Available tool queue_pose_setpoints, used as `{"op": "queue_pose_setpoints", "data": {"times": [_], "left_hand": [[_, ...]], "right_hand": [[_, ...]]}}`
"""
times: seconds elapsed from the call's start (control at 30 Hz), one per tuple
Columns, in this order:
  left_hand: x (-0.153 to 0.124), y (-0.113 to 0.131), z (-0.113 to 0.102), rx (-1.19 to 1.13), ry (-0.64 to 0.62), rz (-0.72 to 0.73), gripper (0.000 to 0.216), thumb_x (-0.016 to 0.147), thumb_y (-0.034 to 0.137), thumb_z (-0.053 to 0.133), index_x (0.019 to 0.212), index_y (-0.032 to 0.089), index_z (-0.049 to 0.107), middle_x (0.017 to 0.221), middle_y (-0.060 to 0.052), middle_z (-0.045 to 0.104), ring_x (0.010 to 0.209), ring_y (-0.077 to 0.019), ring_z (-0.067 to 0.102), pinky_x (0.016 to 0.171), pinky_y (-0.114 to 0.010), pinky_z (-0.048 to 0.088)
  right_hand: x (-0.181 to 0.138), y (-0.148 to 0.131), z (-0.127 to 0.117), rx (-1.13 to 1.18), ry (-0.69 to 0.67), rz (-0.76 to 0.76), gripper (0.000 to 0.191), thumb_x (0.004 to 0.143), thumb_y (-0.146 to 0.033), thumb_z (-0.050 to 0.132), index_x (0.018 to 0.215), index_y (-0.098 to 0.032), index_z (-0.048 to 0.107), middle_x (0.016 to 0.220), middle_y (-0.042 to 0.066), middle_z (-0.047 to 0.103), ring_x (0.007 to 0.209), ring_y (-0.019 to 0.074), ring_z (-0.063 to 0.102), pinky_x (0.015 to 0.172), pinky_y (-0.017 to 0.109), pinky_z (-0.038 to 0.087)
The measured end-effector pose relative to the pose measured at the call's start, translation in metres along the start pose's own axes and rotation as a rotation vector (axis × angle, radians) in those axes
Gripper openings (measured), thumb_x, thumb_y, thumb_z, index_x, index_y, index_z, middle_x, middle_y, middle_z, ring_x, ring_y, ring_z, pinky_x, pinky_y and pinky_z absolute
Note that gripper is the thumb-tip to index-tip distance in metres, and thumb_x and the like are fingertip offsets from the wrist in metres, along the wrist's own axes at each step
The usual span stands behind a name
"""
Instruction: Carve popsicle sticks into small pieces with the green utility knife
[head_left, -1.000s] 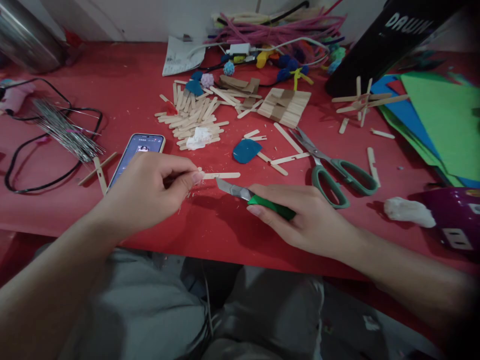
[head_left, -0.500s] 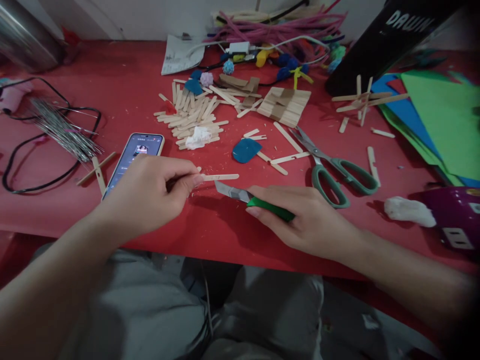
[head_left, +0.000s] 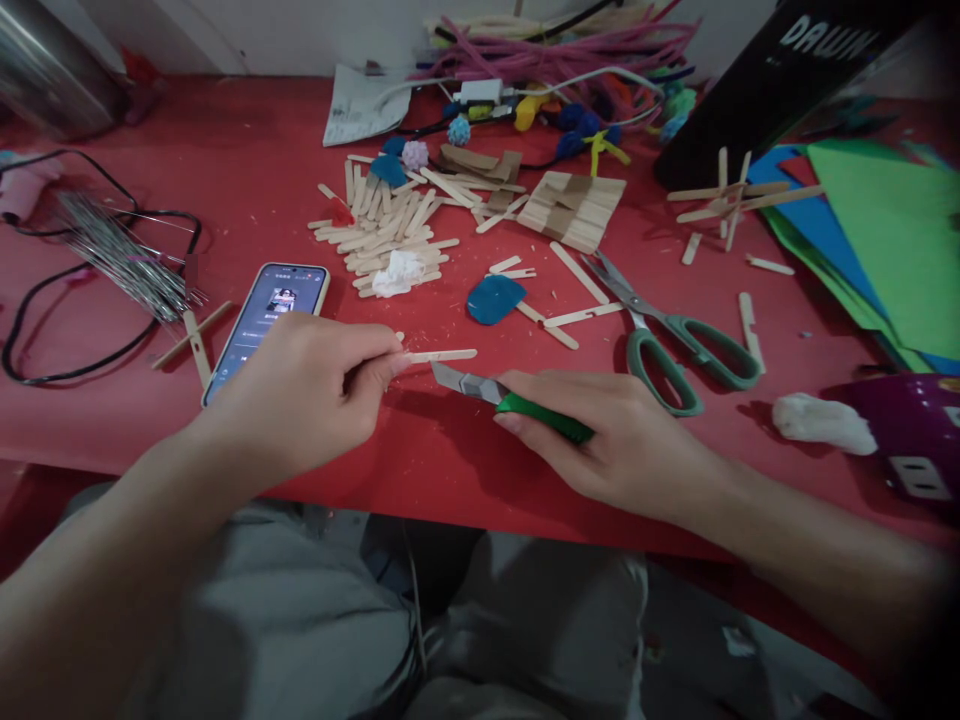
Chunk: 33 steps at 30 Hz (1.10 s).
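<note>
My left hand [head_left: 322, 385] pinches a popsicle stick [head_left: 448, 355] between thumb and fingers, and the stick's free end points right. In my right hand [head_left: 600, 430] is a green utility knife [head_left: 544, 415], held by its handle. Its bare blade [head_left: 457, 380] points left, just below the stick; whether the tip touches the wood I cannot tell. A phone [head_left: 262, 320] with a lit screen lies partly behind my left hand. Beyond my right hand rest green-handled scissors [head_left: 667, 330] with parted blades, several notched sticks [head_left: 581, 316] and a blue oval piece [head_left: 495, 300].
A heap of popsicle sticks [head_left: 390, 225] lies at the back centre, near a flat stick panel [head_left: 571, 210]. Metal wires [head_left: 127, 255] are at left. A black bottle [head_left: 757, 90], coloured paper [head_left: 892, 240] and a purple power socket [head_left: 919, 430] stand or lie at right.
The free end of the popsicle stick tilts slightly more upward, and the left hand has turned a little with it. The knife stays almost in place. The whole view has shifted slightly.
</note>
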<state>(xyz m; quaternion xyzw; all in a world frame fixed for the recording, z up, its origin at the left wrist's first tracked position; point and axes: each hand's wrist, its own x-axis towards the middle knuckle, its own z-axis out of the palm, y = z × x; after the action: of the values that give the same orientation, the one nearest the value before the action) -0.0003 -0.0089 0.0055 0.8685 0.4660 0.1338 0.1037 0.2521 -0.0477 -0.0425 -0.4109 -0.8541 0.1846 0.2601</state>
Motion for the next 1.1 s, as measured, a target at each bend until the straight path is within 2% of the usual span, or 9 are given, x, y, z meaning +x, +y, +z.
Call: {"op": "queue_pose_setpoints", "data": {"times": [0.3,0.47,0.67,0.97,1.1], "left_hand": [[0.0,-0.002,0.0,-0.059,-0.018,0.02,0.029,0.087,0.021,0.048,0.064,0.019,0.066,0.048,0.003,0.053,0.044,-0.008,0.039,0.047,-0.024,0.026],[-0.001,0.001,0.004,-0.044,0.005,0.028,0.03,0.088,0.021,0.047,0.062,0.019,0.062,0.047,0.003,0.049,0.043,-0.0086,0.037,0.046,-0.024,0.026],[-0.001,0.008,0.008,-0.054,0.026,0.023,0.03,0.088,0.02,0.046,0.058,0.019,0.053,0.045,0.005,0.036,0.043,-0.0086,0.032,0.047,-0.025,0.026],[0.0,0.011,0.011,-0.1,0.015,-0.018,0.027,0.084,0.014,0.047,0.058,0.019,0.05,0.046,0.005,0.039,0.043,-0.0083,0.034,0.046,-0.025,0.024],[-0.001,0.009,0.014,-0.094,0.068,0.032,0.026,0.082,0.01,0.049,0.057,0.018,0.046,0.045,0.006,0.033,0.042,-0.0066,0.031,0.045,-0.024,0.023]], "right_hand": [[-0.002,0.001,0.0,-0.011,-0.003,0.011,0.02,0.095,-0.027,0.057,0.109,-0.017,0.067,0.088,0.008,0.075,0.076,0.0198,0.072,0.068,0.029,0.057],[-0.004,0.001,0.001,-0.012,-0.001,0.01,0.019,0.095,-0.026,0.056,0.109,-0.018,0.067,0.087,0.007,0.075,0.074,0.0188,0.072,0.067,0.028,0.056],[-0.005,0.001,0.001,-0.021,0.007,0.0,0.02,0.095,-0.027,0.056,0.109,-0.019,0.067,0.084,0.007,0.075,0.071,0.0189,0.071,0.066,0.028,0.056],[-0.006,0.001,0.001,-0.059,-0.002,-0.006,0.02,0.094,-0.029,0.056,0.108,-0.021,0.068,0.079,0.006,0.073,0.069,0.0189,0.07,0.065,0.028,0.056],[-0.006,0.001,0.001,-0.047,0.013,-0.019,0.02,0.094,-0.028,0.056,0.109,-0.021,0.067,0.08,0.006,0.074,0.069,0.0189,0.07,0.065,0.028,0.056]]}}
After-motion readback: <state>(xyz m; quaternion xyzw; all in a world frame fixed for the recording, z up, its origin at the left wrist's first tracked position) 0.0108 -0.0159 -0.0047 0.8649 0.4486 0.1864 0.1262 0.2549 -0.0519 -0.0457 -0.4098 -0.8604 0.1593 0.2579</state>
